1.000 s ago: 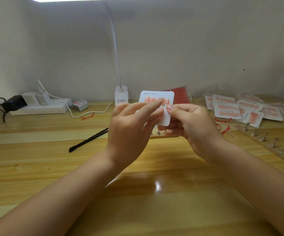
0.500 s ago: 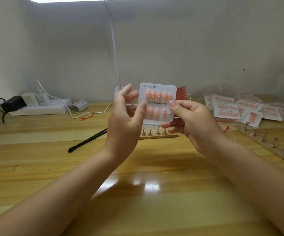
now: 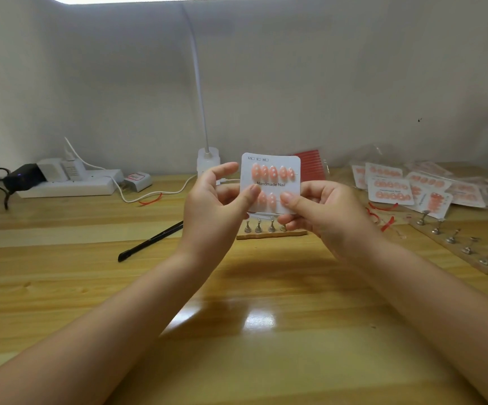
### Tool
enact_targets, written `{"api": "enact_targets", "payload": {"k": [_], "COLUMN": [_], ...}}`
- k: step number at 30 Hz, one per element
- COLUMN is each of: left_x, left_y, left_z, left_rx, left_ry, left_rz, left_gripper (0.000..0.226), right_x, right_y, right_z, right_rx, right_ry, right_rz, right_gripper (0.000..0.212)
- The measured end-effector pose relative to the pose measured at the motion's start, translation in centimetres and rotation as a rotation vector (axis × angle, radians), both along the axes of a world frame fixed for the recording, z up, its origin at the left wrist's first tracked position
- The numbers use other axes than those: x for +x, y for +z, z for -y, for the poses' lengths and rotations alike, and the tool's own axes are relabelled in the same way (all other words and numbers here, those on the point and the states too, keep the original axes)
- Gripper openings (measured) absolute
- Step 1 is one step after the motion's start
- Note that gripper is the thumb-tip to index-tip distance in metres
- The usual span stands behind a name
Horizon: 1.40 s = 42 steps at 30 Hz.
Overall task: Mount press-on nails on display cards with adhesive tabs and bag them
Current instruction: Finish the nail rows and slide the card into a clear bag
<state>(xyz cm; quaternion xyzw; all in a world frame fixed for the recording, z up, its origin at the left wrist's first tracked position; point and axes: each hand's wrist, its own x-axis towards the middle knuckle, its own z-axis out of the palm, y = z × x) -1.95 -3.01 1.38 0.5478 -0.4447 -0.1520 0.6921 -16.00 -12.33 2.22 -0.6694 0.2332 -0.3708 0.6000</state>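
Note:
A white display card [image 3: 278, 176] printed "Handmade Nail" is held upright above the wooden desk, facing me. Several peach-pink press-on nails [image 3: 272, 172] fill its top row, and a few more show in the bottom row between my thumbs. My right hand [image 3: 321, 214] grips the card's lower right, thumb on the front. My left hand [image 3: 216, 206] holds the lower left edge, thumb pressed on the bottom row, other fingers spread behind. A wooden strip with metal nail stands [image 3: 266, 228] sits just behind and below the card.
A pile of bagged finished cards [image 3: 412, 187] lies at the right, with a second wooden stand strip [image 3: 456, 244] in front of it. A black tool [image 3: 150, 241], a power strip [image 3: 67, 182], a white lamp base [image 3: 207, 162] and a red packet [image 3: 313, 165] sit along the back.
The card has turned from being covered by my left fingers to fully facing me. My left hand opened, then its thumb came back onto the bottom row.

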Motion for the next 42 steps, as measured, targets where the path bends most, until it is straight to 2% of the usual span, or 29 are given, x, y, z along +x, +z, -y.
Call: {"api": "enact_targets", "payload": {"k": [4,8,11,15,18,21,23,25,26,29,31,33,36,39,42], "left_x": [-0.1,0.3,0.5,0.9,1.2,1.6,2.1,2.6,2.8,3.2,3.1,3.1,3.1,3.4,4.3], "left_y": [-0.4,-0.5,-0.7,-1.4,-1.9,-2.2,-2.3,-2.4,-2.5,-3.0,-3.4,-3.7,-3.7,-3.5,-2.9], "left_z": [0.1,0.2,0.3,0.2,0.2,0.4,0.7,1.0,1.0,1.0,0.7,0.6,0.7,0.7,1.3], "left_rx": [0.026,0.042,0.063,0.076,0.085,0.145,0.228,0.3,0.333,0.492,0.587,0.604,0.645,0.648,0.588], "left_ry": [0.001,0.021,0.02,0.017,-0.049,-0.039,0.029,0.111,0.156,0.229,0.3,0.362,0.402,0.432,0.416], "left_rz": [0.009,0.02,0.052,0.178,0.186,0.218,0.296,0.333,0.363,0.599,0.873,1.055,1.126,1.063,0.846], "left_gripper": [0.043,0.043,0.046,0.065,0.078,0.069,0.044,0.013,0.008,0.018,0.021,0.021,0.022,0.02,0.012], "right_x": [0.1,-0.1,0.0,0.2,0.4,0.5,0.4,0.1,0.0,-0.3,-0.4,-0.5,-0.4,-0.1,0.1], "right_y": [-0.5,-0.6,-0.9,-1.6,-2.2,-2.4,-2.5,-2.7,-2.9,-3.5,-3.8,-4.1,-4.6,-5.0,-5.2], "right_z": [0.0,0.2,0.3,0.1,-0.1,-0.3,-0.4,-0.4,-0.3,-0.3,-0.3,-0.1,0.4,0.6,0.9], "right_rx": [0.001,0.11,0.076,0.031,0.011,0.001,-0.023,-0.184,-0.321,-0.857,-1.069,-1.113,-1.077,-1.006,-0.967], "right_ry": [-0.037,0.057,0.053,0.019,0.023,0.034,0.045,0.028,0.012,-0.051,-0.085,-0.117,-0.164,-0.179,-0.175], "right_rz": [0.017,0.08,0.036,-0.057,-0.095,-0.11,-0.159,-0.282,-0.362,-0.64,-0.708,-0.693,-0.702,-0.694,-0.694], "right_gripper": [0.007,0.022,0.016,0.005,0.004,0.006,0.004,0.012,0.02,0.041,0.047,0.05,0.048,0.046,0.045]}}
